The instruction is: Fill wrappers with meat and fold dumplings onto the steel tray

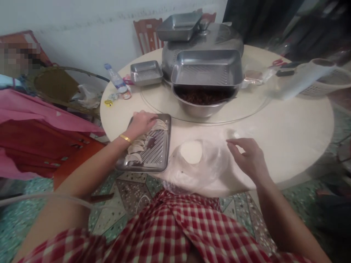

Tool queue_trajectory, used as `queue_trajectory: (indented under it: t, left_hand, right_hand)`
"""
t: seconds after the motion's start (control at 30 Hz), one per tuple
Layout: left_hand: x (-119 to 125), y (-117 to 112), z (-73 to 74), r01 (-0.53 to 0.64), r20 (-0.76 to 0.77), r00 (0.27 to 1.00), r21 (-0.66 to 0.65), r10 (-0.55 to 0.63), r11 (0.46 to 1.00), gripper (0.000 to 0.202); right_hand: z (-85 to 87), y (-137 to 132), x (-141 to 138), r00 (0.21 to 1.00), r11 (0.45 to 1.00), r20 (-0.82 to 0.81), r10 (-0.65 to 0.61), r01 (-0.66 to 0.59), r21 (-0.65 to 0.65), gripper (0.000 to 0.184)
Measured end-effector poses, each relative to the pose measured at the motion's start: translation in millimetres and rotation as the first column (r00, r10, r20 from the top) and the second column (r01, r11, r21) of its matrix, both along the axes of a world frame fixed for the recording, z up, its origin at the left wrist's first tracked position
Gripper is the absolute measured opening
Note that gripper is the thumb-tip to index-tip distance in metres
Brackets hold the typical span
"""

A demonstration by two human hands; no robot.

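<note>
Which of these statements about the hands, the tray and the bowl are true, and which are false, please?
1. The left hand lies on the dumplings in the tray. True.
2. The right hand holds a dumpling. False: it is open and empty, beside the plastic bag.
3. The bowl is empty. False: it holds a dark filling.
4. The left wrist wears a gold bangle. True.
</note>
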State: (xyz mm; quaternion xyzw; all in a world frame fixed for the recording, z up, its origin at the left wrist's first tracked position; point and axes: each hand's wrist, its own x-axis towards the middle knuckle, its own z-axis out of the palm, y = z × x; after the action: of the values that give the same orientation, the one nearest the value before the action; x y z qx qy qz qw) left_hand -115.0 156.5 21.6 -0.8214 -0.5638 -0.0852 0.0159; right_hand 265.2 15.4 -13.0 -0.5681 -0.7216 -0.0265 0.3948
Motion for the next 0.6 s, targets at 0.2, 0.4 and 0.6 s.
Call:
queue_trajectory:
  t: [0.2, 0.4, 0.6]
  left_hand:
    - [1, -77, 37.6, -0.13, 0.405, 0.911, 0.104, 0.077, 0.986, 0.028]
    - [83, -158, 10.5, 0.34, 0.458, 0.814, 0.125, -0.358, 0.932, 0.019]
    - [126, -174, -6.5, 0.433, 0.533, 0.734, 0.11, -0.421, 0.895, 0.023]
  right_hand:
    - [-5.6, -16, 11, 0.997, 0.998, -0.066, -0.045, 0.048, 0.045, 0.019]
    - [-13.6, -26, -13, 0.992, 0.999, -0.124, 0.018, -0.013, 0.034, 0.015]
    - [-22.1, -43, -26, 0.987, 0.999, -0.154, 0.043, -0.041, 0.018, 0.014]
